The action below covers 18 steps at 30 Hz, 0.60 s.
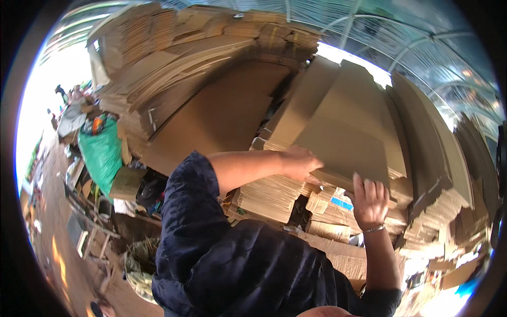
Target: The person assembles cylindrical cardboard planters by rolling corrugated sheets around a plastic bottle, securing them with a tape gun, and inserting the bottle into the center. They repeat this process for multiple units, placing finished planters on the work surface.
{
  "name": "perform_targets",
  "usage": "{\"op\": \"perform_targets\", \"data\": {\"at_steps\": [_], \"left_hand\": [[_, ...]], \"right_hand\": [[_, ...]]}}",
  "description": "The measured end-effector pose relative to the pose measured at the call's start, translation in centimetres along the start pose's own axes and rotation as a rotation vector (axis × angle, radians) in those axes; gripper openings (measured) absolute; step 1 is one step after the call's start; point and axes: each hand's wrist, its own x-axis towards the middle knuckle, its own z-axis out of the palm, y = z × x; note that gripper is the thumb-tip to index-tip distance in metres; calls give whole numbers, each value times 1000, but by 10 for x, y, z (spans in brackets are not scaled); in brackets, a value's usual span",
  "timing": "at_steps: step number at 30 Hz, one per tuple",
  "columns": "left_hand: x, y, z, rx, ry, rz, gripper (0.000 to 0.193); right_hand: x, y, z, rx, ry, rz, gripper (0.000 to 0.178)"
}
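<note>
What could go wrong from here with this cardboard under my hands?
Your bare left hand and right hand are at the near edge of the cardboard sheet, so that edge might cut your fingers.

The bracelet on your right wrist could snag on an edge.

The neighboring cardboard stack has loose-looking layers, which may slide if bumped.
</note>
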Motion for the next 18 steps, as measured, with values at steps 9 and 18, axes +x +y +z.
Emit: {"op": "perform_targets", "data": {"at_steps": [9, 18], "left_hand": [[9, -9, 9, 301, 657, 204, 41], [10, -7, -1, 237, 421, 124, 42]], "right_hand": [[9, 22, 10, 270, -319, 185, 45], [14, 14, 23, 184, -421, 377, 55]]}}
